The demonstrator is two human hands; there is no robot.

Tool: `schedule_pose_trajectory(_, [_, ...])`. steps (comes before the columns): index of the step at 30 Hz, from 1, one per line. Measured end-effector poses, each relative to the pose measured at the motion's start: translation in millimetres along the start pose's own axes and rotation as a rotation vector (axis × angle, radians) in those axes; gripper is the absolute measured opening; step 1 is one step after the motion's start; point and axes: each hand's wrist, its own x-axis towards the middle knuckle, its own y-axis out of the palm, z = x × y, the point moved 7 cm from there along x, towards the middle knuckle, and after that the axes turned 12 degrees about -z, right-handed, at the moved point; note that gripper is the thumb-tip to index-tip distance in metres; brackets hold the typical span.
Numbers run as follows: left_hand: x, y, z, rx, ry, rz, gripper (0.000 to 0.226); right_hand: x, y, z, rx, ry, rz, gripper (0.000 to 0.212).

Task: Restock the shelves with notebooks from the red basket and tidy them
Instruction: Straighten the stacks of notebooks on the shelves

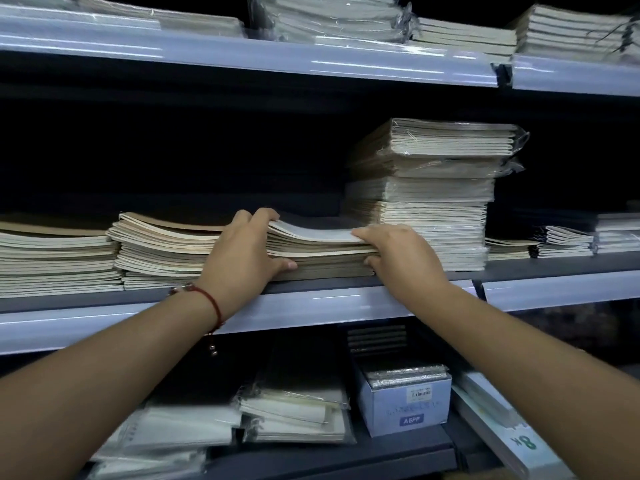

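A low stack of brown-covered notebooks point(322, 251) lies on the middle shelf point(311, 301), its top ones curled upward. My left hand point(242, 254) grips the stack's left end, fingers over the top and thumb against the front edge. My right hand point(401, 258) grips the right end the same way, fingers on top and thumb under the lower notebooks. Another wavy stack of notebooks point(162, 251) lies just left of my left hand. The red basket is not in view.
A tall pile of wrapped notebook packs point(429, 188) stands right beside my right hand. Smaller dark stacks point(564, 240) lie further right. The upper shelf point(242, 53) holds more packs. Below, a white box point(405, 400) and wrapped packs point(294, 410) fill the lower shelf.
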Motion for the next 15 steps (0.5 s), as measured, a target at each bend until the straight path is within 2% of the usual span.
schedule_pose_trajectory(4, [-4,0,0,0.016,0.023,-0.058,0.081,-4,4,-7,0.083,0.086,-0.030,0.054])
schedule_pose_trajectory(8, [-8,-5,0,-0.086,-0.056,-0.064,0.078,-16,-9,-25,0.551,0.382,-0.168,0.041])
schedule_pose_trajectory(13, [-5,-12,4,-0.100,-0.074,-0.173,0.053,-18,-2,-37,0.530,0.511,-0.237,0.006])
schedule_pose_trajectory(15, [-2,-9,4,-0.086,-0.078,-0.177,0.051,-13,1,-39,0.497,0.554,-0.257,0.009])
